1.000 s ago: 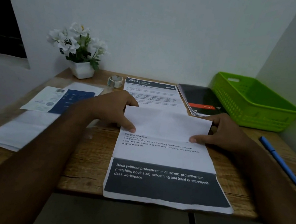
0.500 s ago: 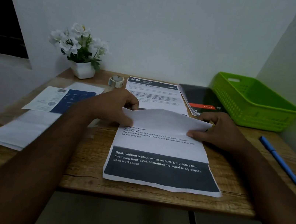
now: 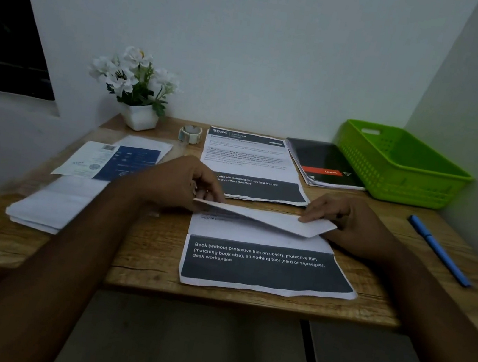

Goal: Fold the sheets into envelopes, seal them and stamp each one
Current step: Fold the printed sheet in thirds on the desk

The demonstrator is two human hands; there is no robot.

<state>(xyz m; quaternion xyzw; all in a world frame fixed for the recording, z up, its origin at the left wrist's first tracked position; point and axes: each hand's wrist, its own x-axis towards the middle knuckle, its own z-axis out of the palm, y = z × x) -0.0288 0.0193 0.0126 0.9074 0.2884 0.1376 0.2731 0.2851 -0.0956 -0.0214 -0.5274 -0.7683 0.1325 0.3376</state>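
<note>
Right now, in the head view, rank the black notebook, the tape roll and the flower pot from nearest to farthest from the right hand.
1. black notebook, just behind the right hand, which grips the folded sheet.
2. tape roll, far back on the desk, left of centre.
3. flower pot, back left corner, beyond the tape roll.

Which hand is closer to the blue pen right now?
Right. The right hand grips the sheet at its flap's right end, with the blue pen off to its right; the left hand grips the flap's left end, farther from it.
</note>
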